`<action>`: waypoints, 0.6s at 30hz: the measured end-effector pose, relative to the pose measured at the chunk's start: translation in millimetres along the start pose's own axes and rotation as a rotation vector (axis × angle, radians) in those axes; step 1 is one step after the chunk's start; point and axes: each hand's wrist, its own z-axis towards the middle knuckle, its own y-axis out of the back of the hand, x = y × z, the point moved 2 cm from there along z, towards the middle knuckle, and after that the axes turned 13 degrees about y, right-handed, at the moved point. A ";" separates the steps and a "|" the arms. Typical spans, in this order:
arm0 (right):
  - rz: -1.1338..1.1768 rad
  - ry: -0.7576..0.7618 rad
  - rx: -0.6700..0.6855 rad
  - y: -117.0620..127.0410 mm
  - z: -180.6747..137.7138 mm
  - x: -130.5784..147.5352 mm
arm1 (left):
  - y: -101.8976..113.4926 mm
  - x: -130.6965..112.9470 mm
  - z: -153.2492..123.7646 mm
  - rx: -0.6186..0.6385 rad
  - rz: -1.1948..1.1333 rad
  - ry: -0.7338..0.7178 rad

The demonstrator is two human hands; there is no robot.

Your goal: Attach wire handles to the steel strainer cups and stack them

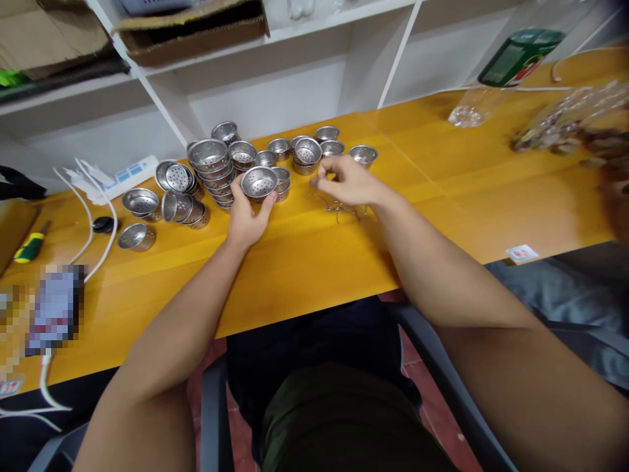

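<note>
In my left hand (246,221) is a round, perforated metal filter basket (259,182), gripped at its sides between thumb and fingers, its open top facing up. My right hand (348,178) is closed in a pinch to the right of it; whatever the fingertips hold, if anything, is too small to make out. Just below the right hand lie several thin curved wires (340,211) on the table. Tall stacks of the same baskets (209,157) stand behind and left of my left hand, and more baskets (308,152) sit behind both hands.
The wooden table (314,262) backs onto a white shelf (275,85). At left are a power strip (130,176), white cables, a screwdriver (30,248) and a blurred-out device (56,308). A plastic bottle (521,58) and bagged items (565,124) occupy the right side.
</note>
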 end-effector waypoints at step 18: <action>-0.106 0.262 0.040 -72.5 17.5 -33.7 | -6.9 4.1 9.9 -0.047 -0.338 0.034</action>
